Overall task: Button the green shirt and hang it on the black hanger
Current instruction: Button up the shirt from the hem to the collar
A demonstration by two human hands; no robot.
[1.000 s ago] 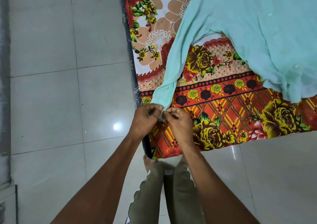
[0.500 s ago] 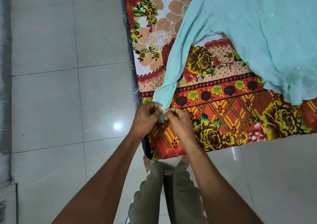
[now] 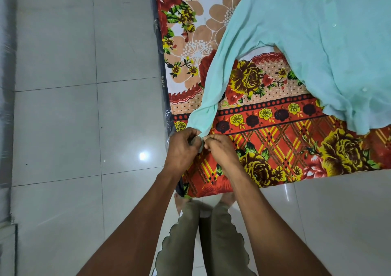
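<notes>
The pale green shirt [image 3: 313, 49] lies spread on a flowered bedsheet, its front placket with small buttons at the upper right. One long sleeve [image 3: 213, 89] runs down to the bed's near left corner. My left hand [image 3: 183, 148] and my right hand [image 3: 222, 152] meet at the sleeve's cuff [image 3: 201, 133], both pinching its edge, fingertips close together. The cuff's button is hidden by my fingers. No black hanger is in view.
The mattress with the red and orange flowered sheet [image 3: 296, 148] fills the upper right; its dark edge [image 3: 165, 89] runs along the left. Glossy grey floor tiles [image 3: 63, 127] surround it. My legs in olive trousers [image 3: 201, 237] stand at the bed's corner.
Both hands stay on the cuff, fingers shifting slightly closer together. The view has drifted a little; the shirt has not moved.
</notes>
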